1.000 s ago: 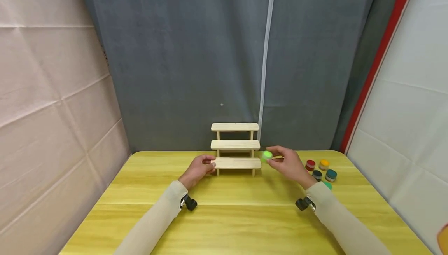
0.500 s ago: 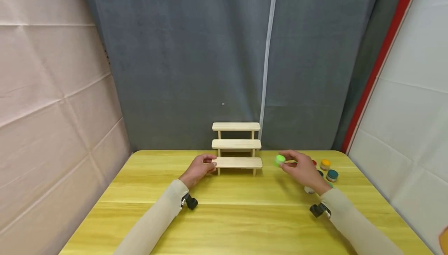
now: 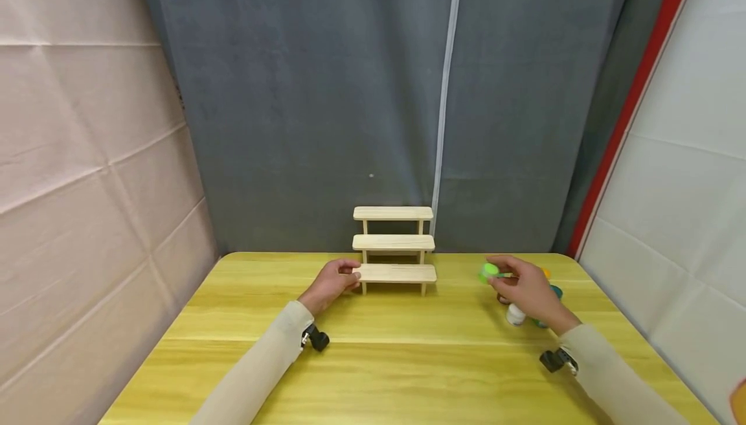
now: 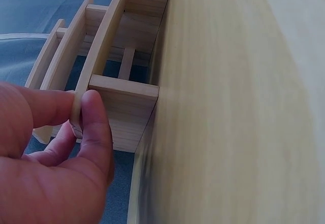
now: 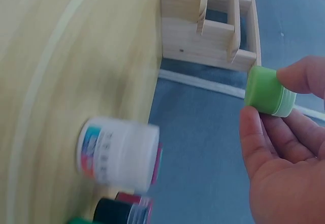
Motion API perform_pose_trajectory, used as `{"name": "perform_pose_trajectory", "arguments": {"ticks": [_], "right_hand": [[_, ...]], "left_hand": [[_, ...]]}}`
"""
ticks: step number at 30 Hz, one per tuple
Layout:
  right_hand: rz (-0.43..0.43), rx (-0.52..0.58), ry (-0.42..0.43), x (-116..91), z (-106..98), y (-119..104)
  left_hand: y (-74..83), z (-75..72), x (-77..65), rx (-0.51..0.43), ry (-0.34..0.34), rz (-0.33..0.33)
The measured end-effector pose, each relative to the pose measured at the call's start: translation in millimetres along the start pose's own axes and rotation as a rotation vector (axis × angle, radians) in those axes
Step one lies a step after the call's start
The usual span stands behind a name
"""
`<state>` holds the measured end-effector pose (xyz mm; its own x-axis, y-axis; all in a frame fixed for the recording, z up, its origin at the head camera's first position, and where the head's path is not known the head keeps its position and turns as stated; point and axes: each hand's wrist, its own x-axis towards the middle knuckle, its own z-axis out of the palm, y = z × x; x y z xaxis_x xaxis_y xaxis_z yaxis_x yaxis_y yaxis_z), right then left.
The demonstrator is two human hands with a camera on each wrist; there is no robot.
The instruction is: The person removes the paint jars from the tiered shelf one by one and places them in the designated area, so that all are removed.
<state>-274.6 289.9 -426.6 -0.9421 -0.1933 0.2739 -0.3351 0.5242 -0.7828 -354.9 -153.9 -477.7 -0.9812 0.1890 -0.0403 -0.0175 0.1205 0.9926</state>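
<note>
A three-tier wooden display stand (image 3: 393,242) rests at the back of the table. My left hand (image 3: 331,282) pinches the left end of its lowest shelf; in the left wrist view the thumb and fingers grip that board (image 4: 101,43) from both faces. To the right of the stand, my right hand (image 3: 530,292) holds a small bright green paint jar (image 3: 488,271) between thumb and fingertips. The right wrist view shows this green jar (image 5: 266,92) raised above the table. Just below the hand is a white jar (image 3: 515,315) with a printed label, partly covered.
More small jars cluster under and behind the right hand, including a teal one (image 3: 557,291) and a dark-lidded one (image 5: 112,211). The yellow wood-grain table (image 3: 373,360) ends at a grey curtain (image 3: 291,120). Pale cloth walls (image 3: 87,153) flank both sides.
My right hand has moved to the right and slightly down with the green paint jar, away from the stand and over the other jars. The left hand has kept its hold on the stand.
</note>
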Motion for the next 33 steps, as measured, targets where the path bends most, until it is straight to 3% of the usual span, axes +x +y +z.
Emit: {"name": "perform_pose_trajectory", "arguments": {"ticks": [8,24,33], "right_hand": [[-0.032,-0.225,0.078,-9,-18,17],[0.01,-0.308,0.128,-30,-51,36],[0.015,-0.357,0.165,-41,-69,58]], "left_hand": [[0.2,0.4,0.3,-0.012,0.006,-0.004],[1.1,3.6,-0.8,-0.014,0.004,0.001],[1.3,4.0,-0.4,-0.006,0.003,0.002]]}}
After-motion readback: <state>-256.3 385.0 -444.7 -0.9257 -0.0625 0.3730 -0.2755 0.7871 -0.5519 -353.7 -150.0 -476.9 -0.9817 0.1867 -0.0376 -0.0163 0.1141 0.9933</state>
